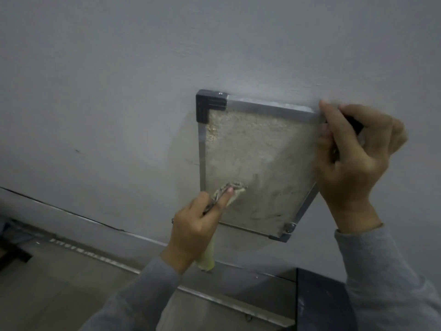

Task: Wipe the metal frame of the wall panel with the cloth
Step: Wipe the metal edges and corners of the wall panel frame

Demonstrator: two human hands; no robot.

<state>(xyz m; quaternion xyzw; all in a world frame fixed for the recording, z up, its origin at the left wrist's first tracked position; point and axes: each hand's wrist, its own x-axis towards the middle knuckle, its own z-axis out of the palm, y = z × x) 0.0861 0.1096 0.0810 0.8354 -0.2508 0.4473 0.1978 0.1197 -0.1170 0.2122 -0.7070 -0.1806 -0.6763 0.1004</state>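
Left hand (193, 225) grips cloth (229, 189) on panel (257, 168); right hand (353, 158) clasps frame (269, 107) corner.

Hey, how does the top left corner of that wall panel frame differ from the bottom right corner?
The top left corner wears a black L-shaped cap; the bottom right corner shows bare metal with a small metal bracket. The top left corner has a screw on its upper edge; the bottom right corner has its fastener on the face. Both are untouched: the left hand holds the cloth on the panel, and the right hand grips the top right.
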